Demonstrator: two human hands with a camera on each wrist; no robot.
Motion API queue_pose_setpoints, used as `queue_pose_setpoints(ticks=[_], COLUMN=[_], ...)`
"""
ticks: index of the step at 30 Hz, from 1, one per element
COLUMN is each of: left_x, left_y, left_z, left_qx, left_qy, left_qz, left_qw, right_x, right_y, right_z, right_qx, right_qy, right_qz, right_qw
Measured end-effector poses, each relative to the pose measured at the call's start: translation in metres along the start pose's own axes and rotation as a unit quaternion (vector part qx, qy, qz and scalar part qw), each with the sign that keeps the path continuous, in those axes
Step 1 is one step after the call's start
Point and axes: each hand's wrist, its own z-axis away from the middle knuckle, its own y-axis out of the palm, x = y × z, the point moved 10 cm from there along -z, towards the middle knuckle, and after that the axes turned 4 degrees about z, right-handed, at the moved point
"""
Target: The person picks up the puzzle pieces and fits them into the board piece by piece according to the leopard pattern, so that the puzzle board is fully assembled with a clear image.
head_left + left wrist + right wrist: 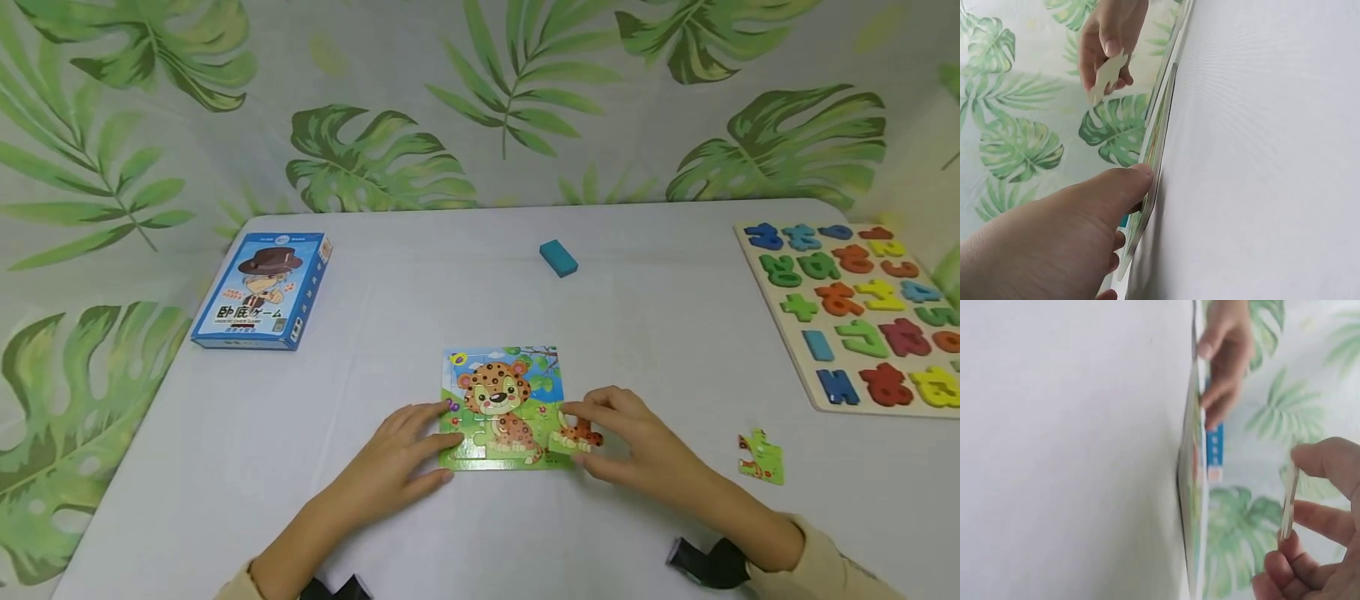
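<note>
A jigsaw puzzle [502, 392] with a cartoon leopard cub lies on the white table. My left hand [408, 450] rests at its left side, fingers spread and touching the edge; the left wrist view shows the thumb [1125, 187] against the board. Above the puzzle's lower right part, my right hand [637, 442] pinches a puzzle piece [577, 433] printed with spotted legs and grass. The right wrist view shows this piece [1289, 497] edge-on between thumb and fingers, apart from the board. Another puzzle piece [761, 458], mostly green, lies to the right of my right hand.
A blue card-game box [258, 292] lies at the back left. Towards the back middle sits a teal block [558, 258]. A wooden board [817, 400] with colourful number and letter shapes is at the right. Leaf-printed cloth [525, 100] hangs behind the table.
</note>
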Motion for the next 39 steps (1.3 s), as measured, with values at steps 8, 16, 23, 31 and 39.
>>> queue_pose_setpoints(ticks=[8, 16, 23, 31, 39], left_x=[-0.014, -0.019, -0.020, -0.016, -0.012], left_y=[0.002, 0.004, 0.011, 0.008, 0.010], left_z=[-0.003, -0.006, -0.011, -0.019, -0.020], left_qx=[-0.002, 0.004, 0.050, 0.067, 0.056], left_qy=[0.038, 0.036, 0.044, 0.042, 0.043], left_qz=[-0.019, -0.047, -0.079, -0.056, 0.003], left_qw=[0.9991, 0.9982, 0.9947, 0.9953, 0.9975], right_x=[0.014, 0.015, 0.013, 0.010, 0.003], right_y=[0.047, 0.066, 0.073, 0.078, 0.077], right_z=[-0.025, -0.037, -0.044, -0.049, -0.034], right_qx=[0.062, 0.081, 0.115, 0.160, 0.193], right_qy=[-0.026, -0.045, -0.031, -0.037, -0.038], right_qz=[0.010, 0.025, 0.037, 0.063, 0.066], right_qw=[0.9977, 0.9953, 0.9922, 0.9844, 0.9782])
